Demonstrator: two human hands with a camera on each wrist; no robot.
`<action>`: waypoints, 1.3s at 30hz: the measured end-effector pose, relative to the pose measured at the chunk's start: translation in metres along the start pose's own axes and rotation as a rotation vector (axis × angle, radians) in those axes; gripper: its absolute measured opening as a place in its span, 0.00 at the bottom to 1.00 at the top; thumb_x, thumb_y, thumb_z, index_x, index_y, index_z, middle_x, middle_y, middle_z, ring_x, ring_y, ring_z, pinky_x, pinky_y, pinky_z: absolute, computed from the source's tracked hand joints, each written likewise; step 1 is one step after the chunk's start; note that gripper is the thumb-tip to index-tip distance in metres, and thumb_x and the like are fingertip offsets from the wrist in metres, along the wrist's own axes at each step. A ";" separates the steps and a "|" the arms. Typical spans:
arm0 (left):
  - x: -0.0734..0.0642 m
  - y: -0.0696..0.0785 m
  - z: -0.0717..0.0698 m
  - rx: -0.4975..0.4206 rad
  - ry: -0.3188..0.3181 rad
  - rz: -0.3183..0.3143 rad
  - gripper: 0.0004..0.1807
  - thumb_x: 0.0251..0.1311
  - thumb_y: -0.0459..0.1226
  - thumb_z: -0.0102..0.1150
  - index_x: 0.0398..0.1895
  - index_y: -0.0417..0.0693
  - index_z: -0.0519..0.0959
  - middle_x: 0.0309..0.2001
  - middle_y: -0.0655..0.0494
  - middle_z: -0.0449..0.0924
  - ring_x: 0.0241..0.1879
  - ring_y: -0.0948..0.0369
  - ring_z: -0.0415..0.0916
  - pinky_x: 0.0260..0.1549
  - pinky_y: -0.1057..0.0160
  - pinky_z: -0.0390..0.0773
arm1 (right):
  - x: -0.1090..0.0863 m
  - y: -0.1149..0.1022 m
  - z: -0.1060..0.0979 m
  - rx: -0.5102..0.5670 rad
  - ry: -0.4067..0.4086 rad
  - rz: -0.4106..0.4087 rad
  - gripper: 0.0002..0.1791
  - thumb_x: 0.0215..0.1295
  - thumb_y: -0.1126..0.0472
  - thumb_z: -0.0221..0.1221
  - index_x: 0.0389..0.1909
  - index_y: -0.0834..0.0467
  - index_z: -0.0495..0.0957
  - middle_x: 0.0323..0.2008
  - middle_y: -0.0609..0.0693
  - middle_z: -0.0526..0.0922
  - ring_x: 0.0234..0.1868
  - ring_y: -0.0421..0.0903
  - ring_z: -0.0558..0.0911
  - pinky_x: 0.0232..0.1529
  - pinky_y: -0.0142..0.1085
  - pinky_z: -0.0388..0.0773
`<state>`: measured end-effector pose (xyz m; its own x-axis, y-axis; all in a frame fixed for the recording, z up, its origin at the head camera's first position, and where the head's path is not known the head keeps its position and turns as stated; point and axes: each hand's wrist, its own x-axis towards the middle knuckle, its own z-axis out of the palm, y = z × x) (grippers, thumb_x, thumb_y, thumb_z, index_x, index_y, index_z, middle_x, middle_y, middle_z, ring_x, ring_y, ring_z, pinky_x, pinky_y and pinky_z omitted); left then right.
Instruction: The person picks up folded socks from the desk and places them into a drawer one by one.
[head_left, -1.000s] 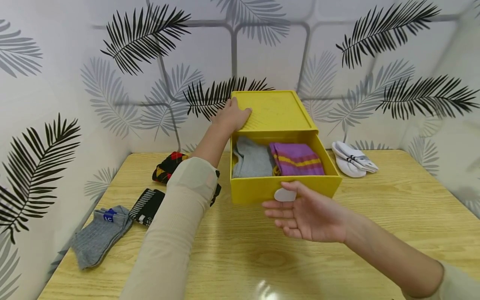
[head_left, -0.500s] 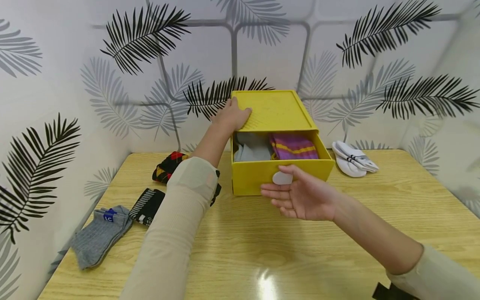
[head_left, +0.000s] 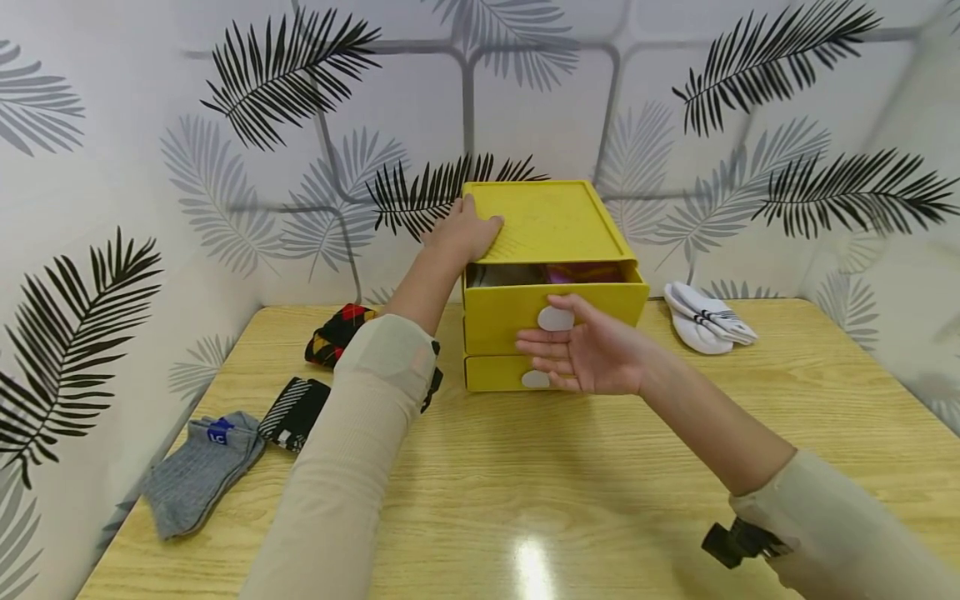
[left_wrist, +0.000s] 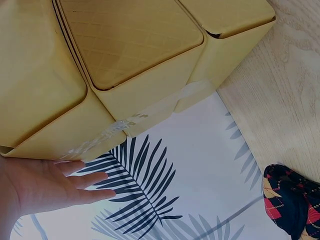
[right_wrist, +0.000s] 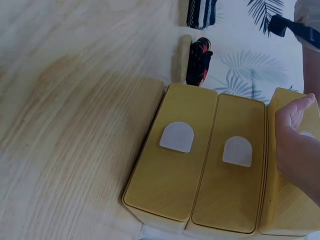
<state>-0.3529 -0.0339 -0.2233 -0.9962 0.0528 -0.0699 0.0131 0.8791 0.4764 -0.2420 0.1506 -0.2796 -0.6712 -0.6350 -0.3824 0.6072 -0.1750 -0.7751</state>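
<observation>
A yellow drawer unit (head_left: 551, 221) stands at the back of the table. Its top drawer (head_left: 498, 321) sticks out partway, with a grey sock (head_left: 513, 275) and a purple-and-yellow sock (head_left: 585, 272) inside, mostly hidden by shadow and the drawer front. My right hand (head_left: 600, 350) touches that front by its white oval tab (head_left: 556, 318), fingers extended, thumb near the upper rim. Up on the unit's left top edge rests my left hand (head_left: 462, 232); in the left wrist view its fingers (left_wrist: 85, 180) lie straight along the side. Lower drawers (right_wrist: 172, 155) appear flush in the right wrist view.
On the left lie a grey sock pair (head_left: 202, 471), a black-and-white sock bundle (head_left: 294, 412) and a red-black argyle sock bundle (head_left: 337, 333), partly behind my left arm. White socks (head_left: 705, 318) lie right of the unit. A leaf-patterned wall covering (head_left: 360, 100) rises behind.
The top drawer has slid back into the unit, moving with my right hand, so less of the socks shows and a lower drawer front has come into view. My left hand has stayed put.
</observation>
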 end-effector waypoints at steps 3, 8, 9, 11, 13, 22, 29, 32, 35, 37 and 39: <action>0.000 0.000 0.001 -0.004 0.007 0.002 0.39 0.67 0.57 0.32 0.73 0.51 0.35 0.72 0.54 0.36 0.68 0.46 0.38 0.62 0.42 0.39 | 0.007 -0.005 -0.003 0.009 0.022 -0.004 0.29 0.68 0.40 0.43 0.54 0.61 0.67 0.46 0.49 0.79 0.40 0.44 0.78 0.37 0.32 0.75; 0.001 0.000 0.002 -0.001 0.013 0.006 0.39 0.67 0.57 0.32 0.73 0.50 0.35 0.72 0.54 0.36 0.68 0.46 0.39 0.62 0.42 0.40 | 0.016 -0.013 -0.007 0.026 0.054 -0.011 0.29 0.67 0.40 0.45 0.52 0.60 0.71 0.45 0.49 0.80 0.39 0.44 0.78 0.38 0.33 0.75; 0.001 0.000 0.002 -0.002 0.012 0.006 0.39 0.67 0.57 0.32 0.73 0.50 0.35 0.72 0.54 0.36 0.68 0.46 0.39 0.62 0.42 0.40 | 0.017 -0.014 -0.007 0.030 0.060 -0.011 0.28 0.66 0.40 0.45 0.51 0.60 0.71 0.45 0.49 0.80 0.39 0.44 0.78 0.38 0.33 0.75; 0.001 0.000 0.001 -0.004 0.009 0.004 0.39 0.67 0.57 0.32 0.73 0.51 0.35 0.72 0.54 0.36 0.68 0.46 0.38 0.62 0.43 0.40 | 0.021 -0.016 -0.008 0.038 0.067 -0.013 0.29 0.66 0.40 0.46 0.52 0.61 0.70 0.44 0.49 0.80 0.38 0.44 0.78 0.37 0.33 0.75; 0.001 -0.001 0.001 -0.008 0.006 0.002 0.39 0.67 0.57 0.32 0.73 0.51 0.35 0.72 0.54 0.35 0.68 0.46 0.38 0.62 0.43 0.40 | 0.023 -0.018 -0.008 0.049 0.071 -0.012 0.29 0.66 0.40 0.46 0.52 0.60 0.70 0.44 0.49 0.80 0.38 0.45 0.79 0.37 0.33 0.75; 0.000 0.000 0.000 -0.009 0.003 0.001 0.39 0.67 0.57 0.32 0.73 0.51 0.35 0.72 0.54 0.35 0.68 0.46 0.39 0.62 0.43 0.40 | 0.029 -0.011 -0.012 -0.010 0.090 -0.054 0.27 0.66 0.41 0.48 0.49 0.59 0.73 0.43 0.48 0.80 0.37 0.44 0.79 0.38 0.33 0.76; 0.000 0.000 0.001 0.001 -0.008 0.006 0.39 0.67 0.58 0.31 0.73 0.51 0.34 0.72 0.55 0.35 0.68 0.47 0.38 0.62 0.43 0.41 | 0.035 0.017 -0.024 -0.012 0.084 0.034 0.26 0.67 0.40 0.45 0.45 0.59 0.76 0.40 0.47 0.80 0.36 0.43 0.79 0.36 0.32 0.76; -0.001 0.000 0.000 -0.001 -0.006 0.006 0.39 0.67 0.58 0.31 0.73 0.52 0.34 0.72 0.55 0.34 0.68 0.47 0.38 0.62 0.43 0.41 | 0.039 0.025 -0.029 0.014 0.110 0.059 0.26 0.66 0.40 0.47 0.46 0.58 0.74 0.39 0.47 0.80 0.35 0.43 0.79 0.35 0.31 0.76; -0.001 0.000 -0.001 -0.009 -0.006 0.007 0.39 0.67 0.58 0.31 0.73 0.52 0.34 0.72 0.56 0.34 0.68 0.47 0.38 0.62 0.42 0.41 | 0.042 0.027 -0.033 0.033 0.138 0.057 0.27 0.65 0.39 0.47 0.49 0.58 0.71 0.39 0.46 0.80 0.35 0.42 0.79 0.34 0.30 0.76; -0.001 0.000 -0.002 -0.014 -0.010 0.006 0.39 0.67 0.58 0.31 0.73 0.52 0.34 0.72 0.56 0.34 0.68 0.47 0.38 0.62 0.42 0.40 | 0.044 0.027 -0.034 0.043 0.149 0.058 0.27 0.65 0.39 0.47 0.51 0.58 0.68 0.39 0.46 0.80 0.35 0.42 0.79 0.33 0.30 0.76; -0.002 0.000 -0.002 -0.018 -0.012 0.006 0.39 0.67 0.58 0.31 0.73 0.52 0.34 0.72 0.55 0.34 0.68 0.47 0.38 0.62 0.42 0.39 | 0.045 0.026 -0.035 0.056 0.156 0.064 0.27 0.65 0.40 0.47 0.52 0.58 0.67 0.38 0.47 0.80 0.34 0.42 0.80 0.33 0.30 0.76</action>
<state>-0.3513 -0.0350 -0.2216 -0.9950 0.0640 -0.0772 0.0177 0.8699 0.4930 -0.2712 0.1440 -0.3344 -0.6856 -0.5224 -0.5069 0.6705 -0.1820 -0.7193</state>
